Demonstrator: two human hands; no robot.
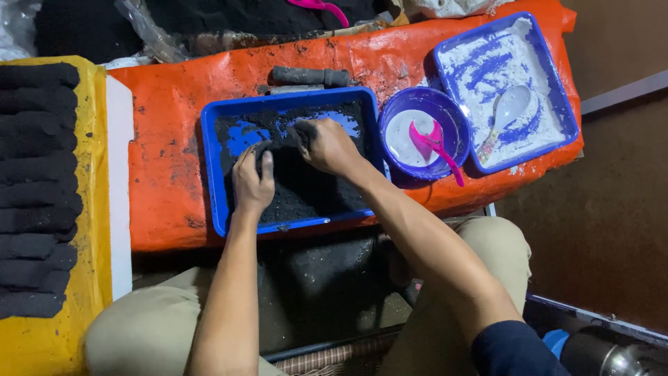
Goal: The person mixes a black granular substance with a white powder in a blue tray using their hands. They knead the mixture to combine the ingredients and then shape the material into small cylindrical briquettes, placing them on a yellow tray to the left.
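Note:
A blue rectangular tray (pixel 211 160) filled with black powder sits on an orange sheet (pixel 167 139). Both hands are inside the tray. My left hand (pixel 252 182) lies palm down on the powder at the tray's left half, fingers blackened. My right hand (pixel 327 145) rests beside it toward the tray's middle, fingers curled over a dark lump between the two hands. How much of the lump either hand grips is hidden by powder and fingers.
Right of the tray stands a round purple bowl (pixel 424 104) with white powder and a pink scoop (pixel 435 145). Beyond it is a blue tray (pixel 557 90) of white powder with a white spoon (pixel 508 111). Black rolled pieces (pixel 38 188) lie in rows on a yellow surface at left. A dark cylinder (pixel 309 75) lies behind the tray.

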